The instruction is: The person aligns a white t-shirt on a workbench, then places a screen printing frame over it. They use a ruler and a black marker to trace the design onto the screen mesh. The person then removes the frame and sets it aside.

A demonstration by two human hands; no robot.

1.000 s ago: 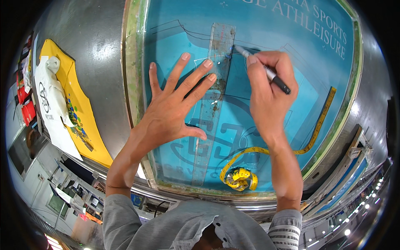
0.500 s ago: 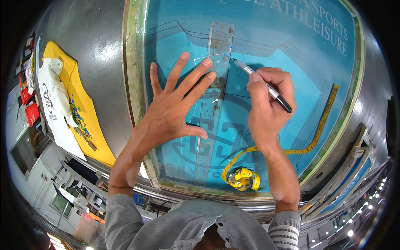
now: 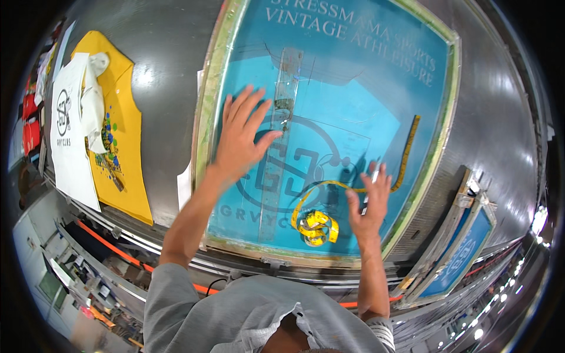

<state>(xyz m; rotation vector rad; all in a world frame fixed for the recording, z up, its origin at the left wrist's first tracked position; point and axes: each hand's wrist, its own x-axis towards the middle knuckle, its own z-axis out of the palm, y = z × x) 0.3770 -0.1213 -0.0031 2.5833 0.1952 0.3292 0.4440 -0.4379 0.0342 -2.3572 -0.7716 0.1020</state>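
Note:
A framed printing screen point(image 3: 452, 88) with blue mesh lies in front of me. Along its mesh, left of the middle, runs a clear ruler point(image 3: 281, 141). My left hand point(image 3: 242, 132) is spread beside the ruler's left edge, its thumb reaching toward it; whether it touches the mesh I cannot tell. Lower right, my right hand point(image 3: 371, 203) keeps a marker pen point(image 3: 375, 175) loosely among its fingers, partly hidden by them and blurred. Just left of that hand sits a partly coiled yellow tape measure point(image 3: 318, 226), its free end stretching up toward the frame's right side.
A dark metal table point(image 3: 168, 88) carries the screen. To the left lie a yellow fabric piece point(image 3: 126, 176) and a white printed piece point(image 3: 67, 129). Smaller framed screens point(image 3: 465, 247) lean together at the lower right.
My right hand has drawn the marker pen away from the ruler, down toward me. My left hand has come off the ruler to its left side. The whole view has shifted.

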